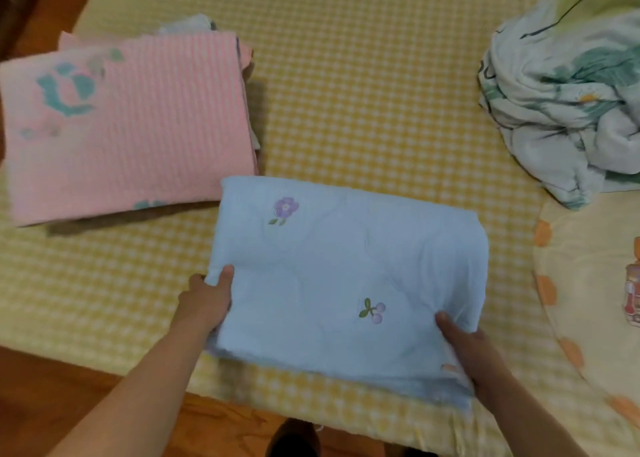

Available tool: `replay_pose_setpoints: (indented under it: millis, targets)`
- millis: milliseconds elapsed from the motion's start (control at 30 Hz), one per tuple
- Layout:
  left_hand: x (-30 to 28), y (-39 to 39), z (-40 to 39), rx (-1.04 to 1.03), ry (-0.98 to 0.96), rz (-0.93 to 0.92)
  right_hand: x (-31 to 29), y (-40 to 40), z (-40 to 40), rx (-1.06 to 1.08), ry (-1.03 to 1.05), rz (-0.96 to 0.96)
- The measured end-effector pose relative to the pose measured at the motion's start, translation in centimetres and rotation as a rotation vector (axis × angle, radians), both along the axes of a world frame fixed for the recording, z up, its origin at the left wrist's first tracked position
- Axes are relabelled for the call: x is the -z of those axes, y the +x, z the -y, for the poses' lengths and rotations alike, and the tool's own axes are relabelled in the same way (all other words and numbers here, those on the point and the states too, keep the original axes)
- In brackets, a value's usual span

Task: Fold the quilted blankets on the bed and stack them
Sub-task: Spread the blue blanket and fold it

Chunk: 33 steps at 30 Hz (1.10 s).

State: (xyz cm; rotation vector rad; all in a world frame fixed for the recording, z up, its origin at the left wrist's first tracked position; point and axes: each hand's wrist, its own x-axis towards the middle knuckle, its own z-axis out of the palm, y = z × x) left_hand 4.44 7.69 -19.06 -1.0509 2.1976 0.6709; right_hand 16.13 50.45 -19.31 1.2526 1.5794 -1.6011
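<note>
Near the front edge of the bed (346, 75), both the left hand (207, 300) and right hand (474, 356) pinch the folded blue blanket (346, 276), thumbs on top, so carrying it to the pink stack (131, 127) could easily let the layers slump open.

- Open bed (363, 85) strip centre, far of blue blanket (346, 276).
- Left blocked: pink stack (131, 124).
- Right blocked: crumpled white blanket (561, 103), cream blanket (588, 283).
</note>
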Motion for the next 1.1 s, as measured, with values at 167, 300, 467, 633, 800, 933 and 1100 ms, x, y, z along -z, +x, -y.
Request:
replay_pose_setpoints:
  millis: [167, 300, 467, 633, 800, 933, 1100]
  targets:
    - [-0.3, 4.2, 0.2, -0.021, 0.203, -0.266, -2.1, 0.3, 0.1, 0.061, -0.129, 0.084]
    - [-1.9, 4.5, 2.0, -0.115, 0.490, -0.127, -3.9, 1.9, 1.1, 0.088, -0.271, 0.169]
    - [-9.2, 0.5, 1.8, -0.355, 0.733, 0.070, -8.5, 0.0, 0.8, 0.162, -0.149, 0.045]
    - [-20.9, 1.9, 0.5, -0.554, 0.905, -0.022, -16.8, -1.4, -2.3, 0.166, -0.294, -0.068]
    - [-27.2, 5.7, 3.6, -0.699, 0.927, -0.092, -23.2, -4.6, 0.4, 0.049, -0.380, -0.024]
    - [-31.8, 2.5, 10.4, -0.733, 0.915, -0.292, -28.3, -10.4, 8.3, -0.023, -0.425, -0.211]
    - [-37.1, -2.7, 20.4, -0.625, 0.953, -0.615, -33.1, -18.5, 19.0, -0.006, -0.404, -0.491]
